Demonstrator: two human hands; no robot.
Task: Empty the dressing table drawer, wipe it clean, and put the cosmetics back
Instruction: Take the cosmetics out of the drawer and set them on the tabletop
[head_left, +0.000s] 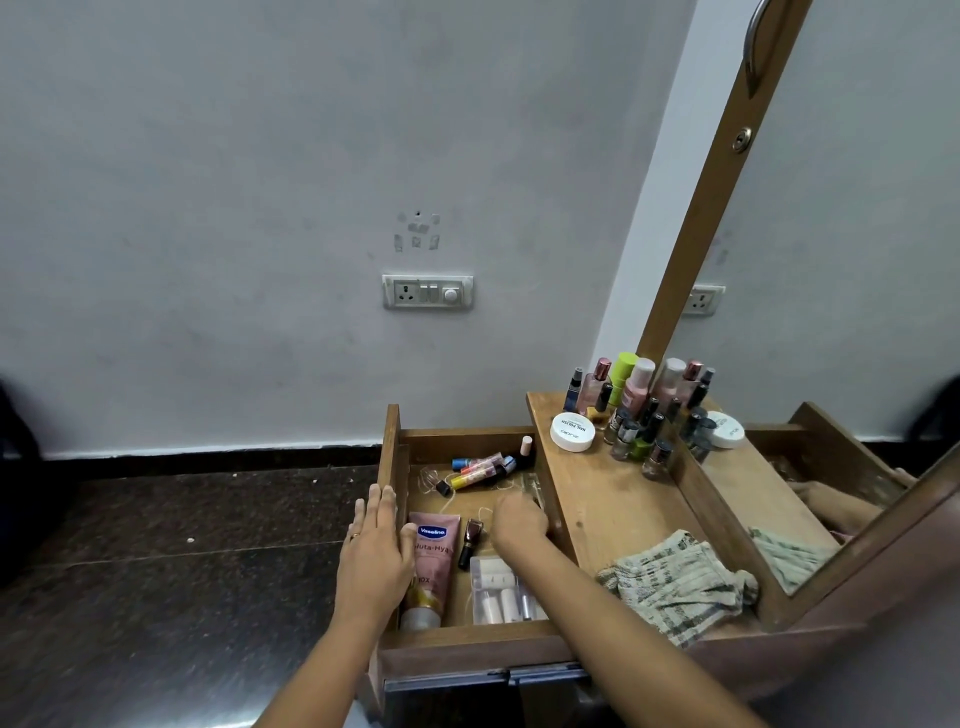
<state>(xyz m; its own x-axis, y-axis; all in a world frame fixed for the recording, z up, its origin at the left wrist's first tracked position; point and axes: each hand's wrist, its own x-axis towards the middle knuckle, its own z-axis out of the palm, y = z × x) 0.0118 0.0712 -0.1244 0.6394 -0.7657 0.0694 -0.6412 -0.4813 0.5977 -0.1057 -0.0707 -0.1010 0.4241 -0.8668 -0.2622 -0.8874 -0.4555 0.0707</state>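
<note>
Drawer (467, 636) is pulled out, cosmetics inside. One cloth (675, 582) on the tabletop beside it. My left hand (376, 551): flat, fingers straight, resting on the drawer's left wall. My right hand (519, 525): inside by the right wall, blurred, can't tell if it grips anything. Contents: one Vaseline tube (431, 561), one clear pouch (501, 592), one small dark bottle (470, 540), back cluster of sticks (483, 467), count unclear.
</note>
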